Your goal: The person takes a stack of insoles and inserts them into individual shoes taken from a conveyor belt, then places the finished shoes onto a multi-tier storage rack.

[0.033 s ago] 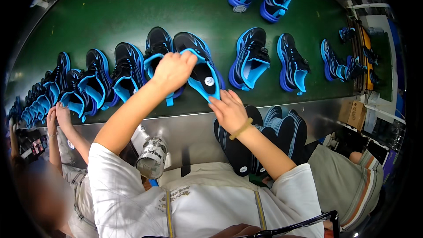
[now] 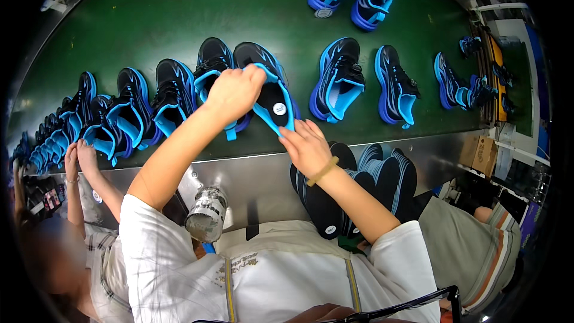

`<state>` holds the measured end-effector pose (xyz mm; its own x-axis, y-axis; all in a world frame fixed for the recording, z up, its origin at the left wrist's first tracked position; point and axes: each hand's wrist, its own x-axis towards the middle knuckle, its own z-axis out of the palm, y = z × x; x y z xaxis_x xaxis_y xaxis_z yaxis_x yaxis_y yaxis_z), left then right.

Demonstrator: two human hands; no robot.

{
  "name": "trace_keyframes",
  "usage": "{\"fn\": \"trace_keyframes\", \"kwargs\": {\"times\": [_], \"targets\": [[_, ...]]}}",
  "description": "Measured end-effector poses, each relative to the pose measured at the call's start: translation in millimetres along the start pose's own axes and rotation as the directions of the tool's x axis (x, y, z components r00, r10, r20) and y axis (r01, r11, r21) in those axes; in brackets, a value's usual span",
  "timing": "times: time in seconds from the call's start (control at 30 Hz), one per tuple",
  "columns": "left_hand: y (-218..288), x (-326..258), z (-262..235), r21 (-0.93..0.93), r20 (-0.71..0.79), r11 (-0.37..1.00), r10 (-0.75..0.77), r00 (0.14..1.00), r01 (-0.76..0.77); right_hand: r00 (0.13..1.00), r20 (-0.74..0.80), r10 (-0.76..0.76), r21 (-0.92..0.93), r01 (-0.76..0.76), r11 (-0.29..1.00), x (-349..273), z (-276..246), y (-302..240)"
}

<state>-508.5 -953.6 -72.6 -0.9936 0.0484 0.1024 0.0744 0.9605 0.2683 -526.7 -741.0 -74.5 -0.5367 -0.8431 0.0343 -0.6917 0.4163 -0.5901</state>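
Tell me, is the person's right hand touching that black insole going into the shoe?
Touching. The head view shows the right hand with its fingertips on the black insole's near end.

Green conveyor belt (image 2: 179,18) runs left to right; steel ledge (image 2: 251,173) near; cardboard boxes (image 2: 481,152) right.
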Motion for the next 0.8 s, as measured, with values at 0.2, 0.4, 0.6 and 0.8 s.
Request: {"fn": "trace_keyframes", "kwargs": {"times": [0.2, 0.4, 0.6, 0.8], "targets": [[-12, 14, -37, -0.765, 0.046, 0.583, -0.375, 0.926, 0.274, 0.997, -0.077, 0.018, -0.064, -0.023, 0.998, -35, -37, -26], [3, 46, -55, -0.984, 0.143, 0.019, -0.506, 0.851, 0.177, 0.925, -0.06, 0.376, -0.171, -0.38, 0.909, -158, -50, -47], [86, 96, -7, -0.349, 0.074, 0.92, -0.16, 0.984, 0.176, 0.864, -0.081, 0.497, -0.032, -0.501, 0.865, -204, -39, -44], [93, 125, 43, -0.192, 0.055, 0.98, 0.071, 0.996, -0.059, 0.944, -0.234, 0.233, -0.043, -0.249, 0.967, -163, -115, -34]]}}
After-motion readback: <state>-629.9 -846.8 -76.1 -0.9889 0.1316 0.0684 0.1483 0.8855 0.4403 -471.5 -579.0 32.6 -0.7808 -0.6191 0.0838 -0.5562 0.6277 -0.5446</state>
